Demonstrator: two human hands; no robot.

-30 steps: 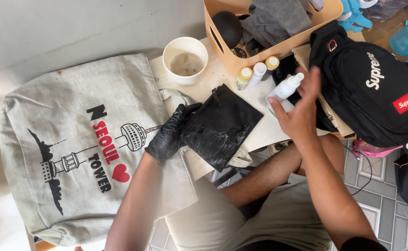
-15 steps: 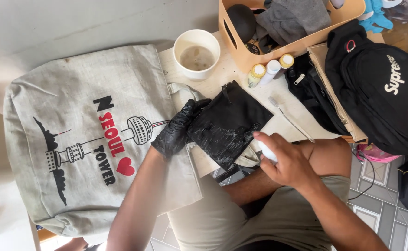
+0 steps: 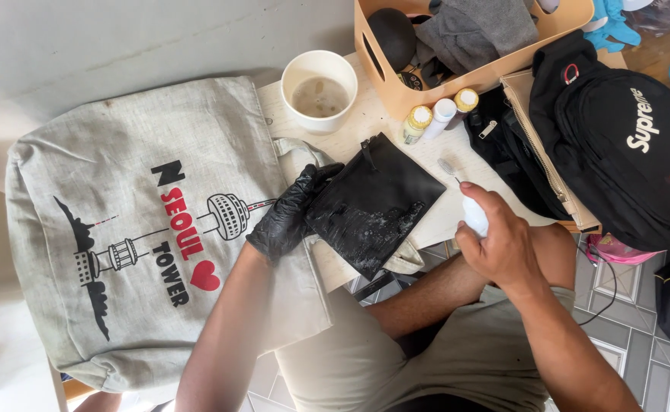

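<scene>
1. Lying at far left, a grey tote with a printed tower picture covers much of the tabletop.
2. The left hand, in a black glove, rests on the tote's right edge; its fingers are closed on the left side of a black pouch, pinning it flat.
3. The pouch lies tilted like a diamond, partly on the tote and partly on the pale tabletop, with wet, foamy specks along its lower right edge.
4. Behind the pouch stands a white cup holding cloudy liquid, just beside the tote's top right corner.
5. Right of the cup, a tan bin holds a dark round thing and grey cloth.
6. Three small bottles lie close together in front of the bin, two with yellow caps, one white.
7. The right hand, bare, is wrapped around a small white bottle, just right of the pouch and apart from it; its nozzle seems to point toward the pouch, though the hand hides most of it.
8. A thin pale tool, possibly a brush, lies just above that hand.
9. At far right sits a black backpack, over a tan zipped case.
</scene>
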